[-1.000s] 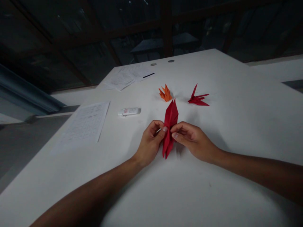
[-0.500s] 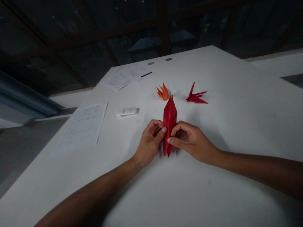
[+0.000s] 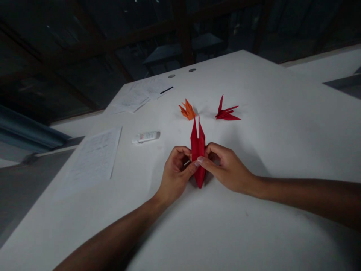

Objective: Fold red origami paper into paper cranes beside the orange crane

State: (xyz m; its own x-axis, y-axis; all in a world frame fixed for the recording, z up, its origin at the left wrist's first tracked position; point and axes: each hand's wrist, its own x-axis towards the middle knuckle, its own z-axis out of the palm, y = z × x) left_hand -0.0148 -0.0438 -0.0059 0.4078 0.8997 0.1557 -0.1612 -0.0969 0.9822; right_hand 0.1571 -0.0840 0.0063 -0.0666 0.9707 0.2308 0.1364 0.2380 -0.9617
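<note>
Between my hands is a piece of folded red origami paper [image 3: 198, 145], long and narrow, with two separate points at its far end and one pointed tip toward me. My left hand [image 3: 178, 171] pinches its left edge, thumb on top and fingers curled behind. From the other side my right hand [image 3: 225, 165] grips the right edge, its thumb lying across the front close to the left thumb. The fingertips behind the paper are partly hidden. Just beyond stand an orange origami crane [image 3: 187, 110] and, farther right, a red origami crane [image 3: 227, 112].
On the white table [image 3: 276, 150], left of my hands, lies a white tube-like item with printing [image 3: 146, 137]. A written sheet [image 3: 93, 160] rests near the left edge. More papers [image 3: 138, 94] and two round metal discs [image 3: 182, 73] are at the far end, before dark windows.
The red paper's far points have come apart, with a gap between them, and its near end now shows one tip. My right thumb has shifted up toward the left one. The view has shifted slightly.
</note>
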